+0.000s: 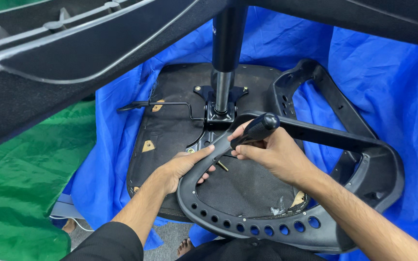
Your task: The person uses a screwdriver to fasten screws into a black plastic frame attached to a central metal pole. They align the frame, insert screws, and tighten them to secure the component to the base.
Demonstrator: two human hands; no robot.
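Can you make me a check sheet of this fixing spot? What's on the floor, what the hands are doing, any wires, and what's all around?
Surface: blue sheet spread under the work.
Job's things: upturned chair seat with metal post; black plastic armrest frame lying over it; small screw under the tool tip.
Clutter: nothing seen.
Grippers: left hand holds the armrest frame; right hand grips a black-handled screwdriver.
Cables: nothing seen.
Surroundings: green sheet at left; black chair part overhead; bare foot below.
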